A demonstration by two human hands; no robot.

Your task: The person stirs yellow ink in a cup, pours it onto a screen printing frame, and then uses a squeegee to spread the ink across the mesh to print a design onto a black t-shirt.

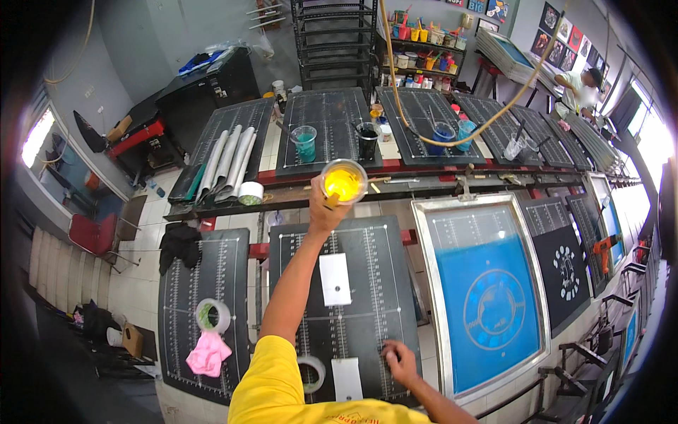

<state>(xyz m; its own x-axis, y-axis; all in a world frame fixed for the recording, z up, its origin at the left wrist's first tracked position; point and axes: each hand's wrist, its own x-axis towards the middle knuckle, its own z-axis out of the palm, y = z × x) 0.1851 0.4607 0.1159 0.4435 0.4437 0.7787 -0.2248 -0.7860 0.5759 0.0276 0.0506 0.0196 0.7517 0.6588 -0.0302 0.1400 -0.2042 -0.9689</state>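
My left hand (329,209) is closed around a clear plastic cup of yellow ink (344,181), my arm stretched out far ahead. The cup is over the gap between the near and far rows of boards, its mouth toward me. Low on the right, my right hand (401,363) holds nothing, its fingers loosely bent and apart over the edge of a black printing board (374,283). Two white paper pieces lie on that board, the upper one (335,280) in the middle and the lower one (347,379) near me, beside a tape roll (311,373).
Right of the board stands a framed blue screen (494,304). On the left board lie a tape roll (213,315), pink cloth (208,353) and black cloth (181,247). Far boards hold ink cups (305,144). A hose (452,145) loops overhead. Another person (580,88) stands far right.
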